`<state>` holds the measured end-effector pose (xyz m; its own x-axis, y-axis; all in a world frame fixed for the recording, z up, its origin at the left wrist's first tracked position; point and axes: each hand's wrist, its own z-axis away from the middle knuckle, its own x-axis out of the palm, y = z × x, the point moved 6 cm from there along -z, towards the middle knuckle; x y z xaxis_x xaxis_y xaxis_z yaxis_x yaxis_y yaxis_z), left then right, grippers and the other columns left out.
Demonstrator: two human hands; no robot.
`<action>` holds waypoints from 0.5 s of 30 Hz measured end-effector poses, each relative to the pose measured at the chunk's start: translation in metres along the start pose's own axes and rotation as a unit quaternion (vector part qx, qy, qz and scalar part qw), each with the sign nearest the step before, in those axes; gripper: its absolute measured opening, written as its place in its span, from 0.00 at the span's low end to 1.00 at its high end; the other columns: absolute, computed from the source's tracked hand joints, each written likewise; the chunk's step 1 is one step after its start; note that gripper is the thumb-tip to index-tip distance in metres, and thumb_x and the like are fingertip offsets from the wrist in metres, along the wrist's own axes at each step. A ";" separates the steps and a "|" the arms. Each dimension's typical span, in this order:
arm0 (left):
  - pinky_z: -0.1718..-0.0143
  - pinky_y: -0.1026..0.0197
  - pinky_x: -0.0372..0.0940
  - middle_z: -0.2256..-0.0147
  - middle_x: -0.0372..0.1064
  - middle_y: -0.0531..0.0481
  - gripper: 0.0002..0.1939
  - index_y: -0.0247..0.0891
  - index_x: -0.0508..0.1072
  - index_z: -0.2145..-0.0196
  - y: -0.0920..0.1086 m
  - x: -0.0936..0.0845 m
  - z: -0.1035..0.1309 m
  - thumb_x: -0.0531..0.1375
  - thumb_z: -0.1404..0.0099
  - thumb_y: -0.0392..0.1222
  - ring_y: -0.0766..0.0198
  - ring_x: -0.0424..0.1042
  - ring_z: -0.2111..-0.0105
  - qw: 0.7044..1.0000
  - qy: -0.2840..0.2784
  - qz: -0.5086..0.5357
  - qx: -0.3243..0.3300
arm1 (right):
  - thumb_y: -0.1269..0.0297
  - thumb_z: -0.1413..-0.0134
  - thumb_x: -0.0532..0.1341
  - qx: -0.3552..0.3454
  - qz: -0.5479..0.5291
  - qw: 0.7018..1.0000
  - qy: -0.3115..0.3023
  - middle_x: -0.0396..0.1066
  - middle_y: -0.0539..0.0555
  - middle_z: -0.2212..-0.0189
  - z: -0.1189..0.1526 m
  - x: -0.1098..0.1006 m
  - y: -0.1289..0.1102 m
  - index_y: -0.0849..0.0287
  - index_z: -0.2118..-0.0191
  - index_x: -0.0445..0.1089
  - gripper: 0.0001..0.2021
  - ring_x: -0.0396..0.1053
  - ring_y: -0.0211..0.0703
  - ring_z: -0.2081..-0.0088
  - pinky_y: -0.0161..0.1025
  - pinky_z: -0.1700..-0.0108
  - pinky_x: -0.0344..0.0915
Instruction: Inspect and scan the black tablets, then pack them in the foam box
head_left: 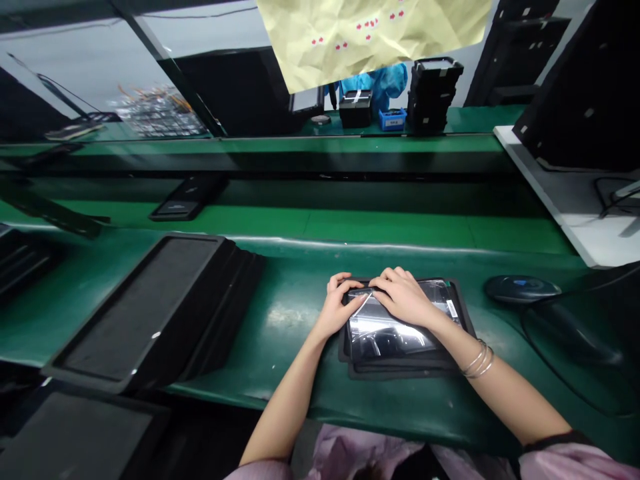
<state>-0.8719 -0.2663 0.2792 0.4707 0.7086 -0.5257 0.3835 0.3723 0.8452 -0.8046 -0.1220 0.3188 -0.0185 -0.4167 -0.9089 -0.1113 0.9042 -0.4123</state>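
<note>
While both hands press on it, a flat black tablet [395, 337] with a shiny clear film [385, 330] over its screen lies on the green table [280, 320], just in front of the person. It seems to rest on a second dark panel or tray of about the same size; I cannot tell which. The left hand [337, 307] grips the far left corner, thumb lying on the film and fingers curled over the edge. The right hand [405, 297] lies flat on the top edge, fingers spread and pressed down, with thin bangles [479, 361] on its wrist. The 2 hands sit close together, almost touching.

To the right, near the tablet, rests a dark oval puck [523, 289] with a blue spot. To the left, well apart, a stack of large black trays [150, 310] leans tilted on the table. Beyond a raised green ledge [300, 157], small black boxes [433, 93] and a blue bin [393, 119] stand under a creased yellow paper [370, 33].
</note>
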 end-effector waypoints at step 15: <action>0.39 0.47 0.52 0.52 0.59 0.44 0.09 0.41 0.74 0.61 -0.001 -0.002 0.001 0.63 0.40 0.44 0.53 0.58 0.43 1.000 0.024 0.002 -0.001 | 0.63 0.36 0.55 -0.012 -0.028 0.998 0.051 0.68 0.54 0.61 0.003 -0.005 -0.001 0.54 0.52 0.71 0.11 0.61 0.45 0.59 0.42 0.57 0.58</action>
<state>-0.8727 -0.2688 0.2796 0.4339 0.7372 -0.5180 0.3801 0.3715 0.8471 -0.8011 -0.1203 0.3239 -0.1119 -0.4744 -0.8731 -0.1393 0.8775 -0.4589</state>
